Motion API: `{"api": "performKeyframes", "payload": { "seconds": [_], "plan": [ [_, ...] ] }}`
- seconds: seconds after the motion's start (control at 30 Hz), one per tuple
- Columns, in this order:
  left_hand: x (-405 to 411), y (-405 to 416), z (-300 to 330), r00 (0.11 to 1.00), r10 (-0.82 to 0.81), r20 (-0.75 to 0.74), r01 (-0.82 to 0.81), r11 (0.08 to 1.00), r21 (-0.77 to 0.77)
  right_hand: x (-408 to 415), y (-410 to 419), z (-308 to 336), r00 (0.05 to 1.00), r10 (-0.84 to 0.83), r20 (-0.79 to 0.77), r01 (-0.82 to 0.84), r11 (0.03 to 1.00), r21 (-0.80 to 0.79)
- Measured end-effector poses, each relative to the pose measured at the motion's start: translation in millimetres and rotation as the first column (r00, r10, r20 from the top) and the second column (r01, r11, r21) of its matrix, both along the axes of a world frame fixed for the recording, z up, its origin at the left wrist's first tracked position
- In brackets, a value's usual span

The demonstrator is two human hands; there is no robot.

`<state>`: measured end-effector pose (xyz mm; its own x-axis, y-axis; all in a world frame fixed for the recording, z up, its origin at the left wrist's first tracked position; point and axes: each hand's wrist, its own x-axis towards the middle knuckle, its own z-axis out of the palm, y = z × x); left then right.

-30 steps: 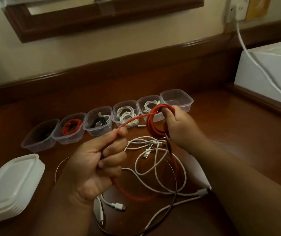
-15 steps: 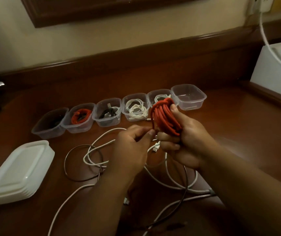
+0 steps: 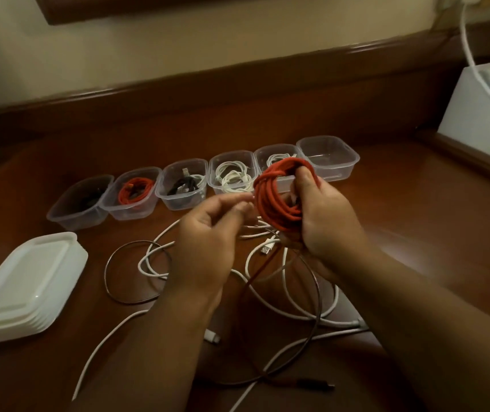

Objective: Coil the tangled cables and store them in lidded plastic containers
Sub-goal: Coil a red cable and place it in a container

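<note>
The right hand [image 3: 324,221] is holding the red cable [image 3: 278,197] as a bundle of loops above the counter [image 3: 416,233], in front of the row of plastic containers [image 3: 328,157], its grip curling round the coil. The left hand [image 3: 208,233], fingertips drawn together beside the bundle, is too blurred to show whether it is pinching anything. The cable is looking light, soft and springy — likely to uncoil if loosened — so it is best held across all the loops at once.

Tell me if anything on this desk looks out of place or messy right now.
The loose cables on the desk are tangled: white and dark leads cross in overlapping loops below the hands. All six containers in the row stand lidless; the stack of lids sits apart at the left. Nothing looks spilled or damaged.
</note>
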<state>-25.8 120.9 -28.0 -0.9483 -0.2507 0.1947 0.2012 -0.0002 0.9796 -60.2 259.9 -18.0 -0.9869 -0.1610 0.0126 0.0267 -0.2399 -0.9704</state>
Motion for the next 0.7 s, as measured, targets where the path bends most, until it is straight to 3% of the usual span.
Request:
{"api": "performKeyframes", "payload": {
  "seconds": [0.1,0.17,0.27,0.43,0.7],
  "plan": [
    [8.4,9.8,-2.0,0.991,-0.126,-0.046,0.129,0.990,0.058,-3.0,1.0,-6.0,0.987,-0.050,-0.151,0.076,0.982,0.170],
    [9.5,17.5,-5.6,0.997,-0.078,-0.007,0.079,0.996,0.043,-4.2,0.8,-10.7,0.954,-0.058,-0.293,0.147,0.945,0.291],
    [7.9,20.9,-9.4,0.998,-0.051,0.041,0.041,0.976,0.213,-6.9,-1.0,-15.2,0.891,-0.034,-0.452,0.238,0.884,0.403],
    [8.3,25.5,-9.7,0.989,-0.134,0.058,0.090,0.873,0.480,-9.8,-3.4,-19.1,0.913,0.002,-0.408,0.174,0.902,0.396],
    [7.1,27.2,-8.2,0.991,-0.084,0.105,0.030,0.899,0.436,-14.5,-2.9,-25.9,0.885,-0.029,-0.465,0.220,0.907,0.360]
  ]
}}
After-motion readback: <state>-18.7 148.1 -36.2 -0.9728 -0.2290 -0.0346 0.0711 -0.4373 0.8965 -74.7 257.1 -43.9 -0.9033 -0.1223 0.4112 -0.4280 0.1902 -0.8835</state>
